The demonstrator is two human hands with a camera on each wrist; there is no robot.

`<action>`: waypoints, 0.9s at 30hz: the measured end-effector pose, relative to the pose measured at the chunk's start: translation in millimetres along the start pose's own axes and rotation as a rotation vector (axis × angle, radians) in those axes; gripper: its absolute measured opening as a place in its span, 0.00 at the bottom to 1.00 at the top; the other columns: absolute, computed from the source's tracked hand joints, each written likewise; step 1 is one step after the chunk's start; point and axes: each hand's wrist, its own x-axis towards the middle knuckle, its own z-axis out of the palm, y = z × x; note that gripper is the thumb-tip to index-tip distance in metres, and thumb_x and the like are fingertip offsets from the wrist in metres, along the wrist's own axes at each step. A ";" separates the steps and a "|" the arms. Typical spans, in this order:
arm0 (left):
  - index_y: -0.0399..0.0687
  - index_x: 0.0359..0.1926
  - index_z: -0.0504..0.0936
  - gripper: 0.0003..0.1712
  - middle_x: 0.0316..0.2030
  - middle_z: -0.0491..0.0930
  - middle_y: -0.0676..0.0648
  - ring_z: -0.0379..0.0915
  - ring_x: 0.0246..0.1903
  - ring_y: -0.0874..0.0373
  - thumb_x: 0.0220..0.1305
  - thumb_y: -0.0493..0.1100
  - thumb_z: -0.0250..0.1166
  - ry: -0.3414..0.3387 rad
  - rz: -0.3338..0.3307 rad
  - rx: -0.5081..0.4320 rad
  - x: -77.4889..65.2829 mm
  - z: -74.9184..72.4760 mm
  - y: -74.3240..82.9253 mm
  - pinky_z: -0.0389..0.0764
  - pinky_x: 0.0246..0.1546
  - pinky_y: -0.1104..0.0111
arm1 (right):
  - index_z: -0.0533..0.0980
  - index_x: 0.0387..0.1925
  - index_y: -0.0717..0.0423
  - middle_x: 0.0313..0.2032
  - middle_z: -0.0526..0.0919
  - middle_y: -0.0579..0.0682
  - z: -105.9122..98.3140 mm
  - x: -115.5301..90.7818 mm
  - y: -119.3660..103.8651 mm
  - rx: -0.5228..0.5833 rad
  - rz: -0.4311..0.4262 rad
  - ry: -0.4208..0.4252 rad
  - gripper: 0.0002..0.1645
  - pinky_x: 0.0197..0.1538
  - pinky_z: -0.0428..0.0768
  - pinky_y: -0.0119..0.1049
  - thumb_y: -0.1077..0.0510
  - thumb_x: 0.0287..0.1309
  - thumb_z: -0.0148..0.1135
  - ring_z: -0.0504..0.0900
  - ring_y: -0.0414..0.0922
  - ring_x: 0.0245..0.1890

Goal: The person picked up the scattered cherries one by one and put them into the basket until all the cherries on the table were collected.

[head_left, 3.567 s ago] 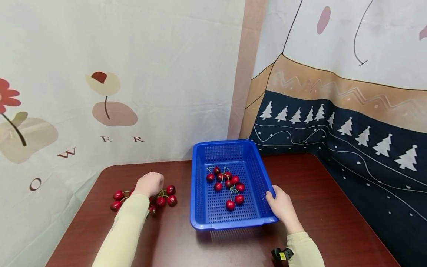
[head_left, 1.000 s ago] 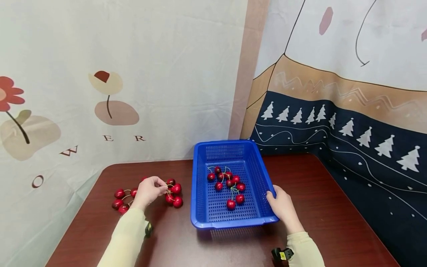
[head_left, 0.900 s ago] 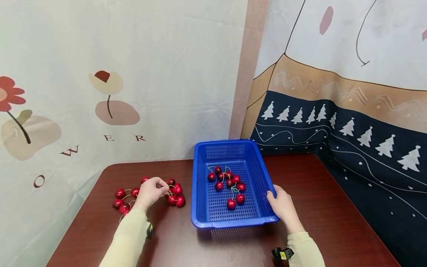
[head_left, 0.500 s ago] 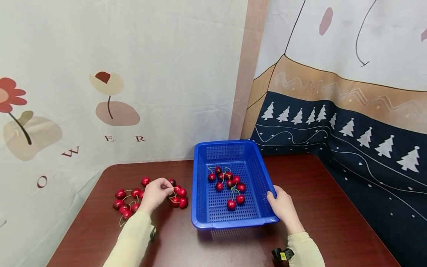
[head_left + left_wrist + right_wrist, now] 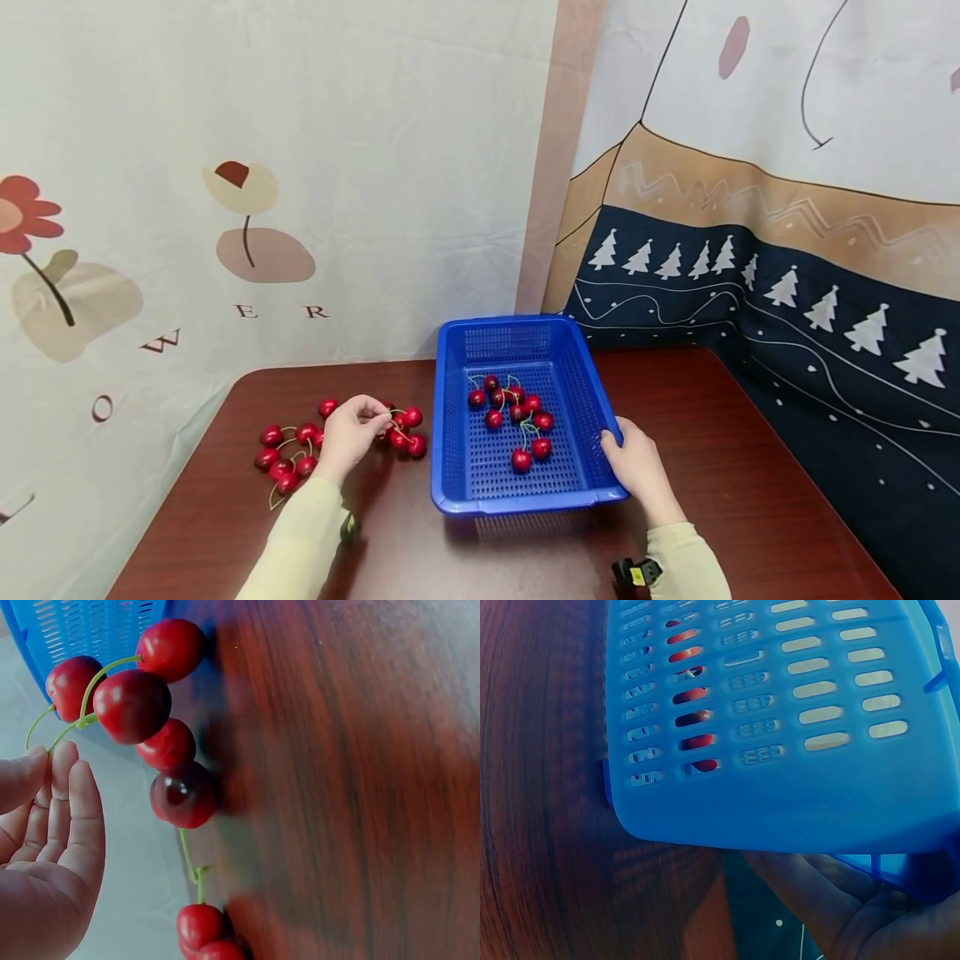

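My left hand point(image 5: 350, 435) pinches the green stems of a bunch of red cherries point(image 5: 416, 446) between thumb and fingertips, left of the blue basket. In the left wrist view, the thumb meets the fingers on a stem, and several dark red cherries point(image 5: 133, 706) spread out beyond the fingertips. My right hand point(image 5: 636, 460) grips the right side of the blue plastic basket point(image 5: 525, 502), thumb over the rim. The basket is tilted, its near edge raised off the table. Inside lie several cherries point(image 5: 542, 447) with stems. The right wrist view shows the slotted basket wall point(image 5: 780, 810) above the hand.
Left of my left hand, more loose cherries point(image 5: 286, 483) with stems lie on the dark red wooden table point(image 5: 397, 550). A pale printed cloth point(image 5: 375, 183) hangs behind the table. A dark cloth with white trees point(image 5: 787, 358) hangs along the right side.
My left hand has gone from reaching down over the cherries to pinching stems, then shifted right, drawing the bunch toward the basket. The right hand and the basket stay where they were.
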 end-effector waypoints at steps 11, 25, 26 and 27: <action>0.43 0.31 0.81 0.05 0.27 0.82 0.48 0.79 0.28 0.55 0.60 0.34 0.70 0.032 0.153 0.182 1.2 -17.9 26.0 0.76 0.28 0.70 | 0.70 0.59 0.73 0.48 0.80 0.69 -0.4 -0.1 -0.5 -0.004 -0.007 -0.008 0.24 0.46 0.79 0.56 0.60 0.67 0.51 0.82 0.58 0.42; 0.47 0.32 0.83 0.04 0.26 0.82 0.52 0.77 0.28 0.56 0.61 0.38 0.71 0.021 0.313 0.244 5.7 -31.2 86.4 0.76 0.31 0.63 | 0.70 0.59 0.73 0.48 0.80 0.69 0.0 -0.4 -0.2 0.004 -0.004 -0.001 0.24 0.47 0.79 0.56 0.60 0.67 0.51 0.82 0.58 0.42; 0.47 0.33 0.83 0.04 0.26 0.81 0.51 0.76 0.28 0.55 0.61 0.38 0.71 0.020 0.325 0.244 5.9 -29.8 92.2 0.76 0.31 0.62 | 0.70 0.60 0.73 0.49 0.80 0.69 0.2 -0.5 0.1 0.005 -0.001 -0.001 0.24 0.47 0.79 0.56 0.60 0.67 0.51 0.82 0.58 0.42; 0.48 0.33 0.83 0.03 0.27 0.81 0.51 0.75 0.28 0.55 0.61 0.38 0.71 0.015 0.331 0.242 5.9 -28.1 98.3 0.76 0.30 0.62 | 0.70 0.60 0.73 0.49 0.80 0.69 0.4 -0.5 0.1 0.005 0.000 -0.002 0.24 0.47 0.79 0.56 0.60 0.68 0.51 0.82 0.58 0.42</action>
